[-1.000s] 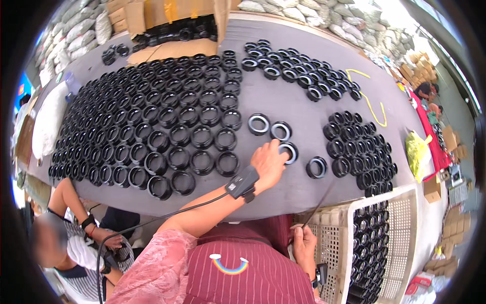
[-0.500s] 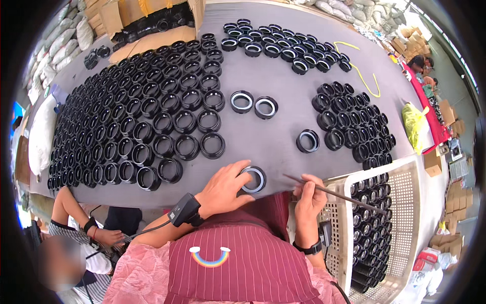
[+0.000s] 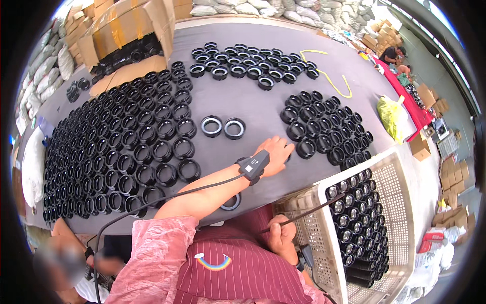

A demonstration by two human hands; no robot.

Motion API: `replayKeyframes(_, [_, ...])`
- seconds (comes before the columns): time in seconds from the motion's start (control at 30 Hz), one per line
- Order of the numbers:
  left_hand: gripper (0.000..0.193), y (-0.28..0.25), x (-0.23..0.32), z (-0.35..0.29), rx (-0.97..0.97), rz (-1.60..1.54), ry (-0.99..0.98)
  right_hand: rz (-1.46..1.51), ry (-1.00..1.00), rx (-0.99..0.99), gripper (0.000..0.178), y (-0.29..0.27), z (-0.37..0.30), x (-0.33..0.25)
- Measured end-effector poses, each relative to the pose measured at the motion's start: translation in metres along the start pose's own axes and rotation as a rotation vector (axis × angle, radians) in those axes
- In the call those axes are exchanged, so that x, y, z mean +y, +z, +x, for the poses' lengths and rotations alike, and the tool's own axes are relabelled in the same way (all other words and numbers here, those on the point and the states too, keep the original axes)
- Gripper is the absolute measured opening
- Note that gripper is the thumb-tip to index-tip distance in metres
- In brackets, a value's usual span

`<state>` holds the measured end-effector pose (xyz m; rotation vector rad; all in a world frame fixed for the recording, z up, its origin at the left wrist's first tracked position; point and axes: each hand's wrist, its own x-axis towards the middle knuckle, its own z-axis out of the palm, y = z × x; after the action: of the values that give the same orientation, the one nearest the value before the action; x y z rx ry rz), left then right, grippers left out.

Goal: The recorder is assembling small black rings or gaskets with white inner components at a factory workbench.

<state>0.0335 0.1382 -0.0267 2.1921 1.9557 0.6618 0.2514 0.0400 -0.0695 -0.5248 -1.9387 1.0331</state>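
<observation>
Bare tabletop opens between the ring rows and ring cluster, but two pale-lined rings stand there.

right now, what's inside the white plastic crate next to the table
Rows of black cylindrical parts fill much of the crate. The tip of the dark rod held in the right hand overlaps them in view. Whatever lies beneath the parts is covered.

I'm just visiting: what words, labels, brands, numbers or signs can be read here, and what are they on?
Nothing can be read with certainty.
Black wrist device on the left arm: small pale marking, too small to read.
Red-and-white package at right: too blurred to read.
Black rings: no legible lettering.
Apron: a rainbow picture, no words visible.
</observation>
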Motion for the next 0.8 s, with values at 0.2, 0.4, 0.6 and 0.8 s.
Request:
replayKeyframes(0.2, [0.054, 0.002, -0.002, 0.027, -0.025, -0.622, -0.271, 0.001, 0.141, -0.002, 0.017, -0.016, -0.016, -0.006])
replayKeyframes(0.4, [0.022, 0.019, -0.033, 0.052, 0.203, -0.307, -0.280, 0.045, 0.107, -0.024, 0.015, -0.012, -0.010, 0.003])
replayKeyframes(0.6, [0.017, -0.022, -0.017, 0.024, 0.542, -0.086, -0.118, 0.143, 0.211, 0.046, 0.016, -0.010, -0.013, -0.003])
replayKeyframes(0.8, [0.031, -0.068, 0.023, -0.143, 0.489, -0.265, -0.035, 0.394, 0.223, 0.036, 0.012, 0.012, 0.014, -0.011])
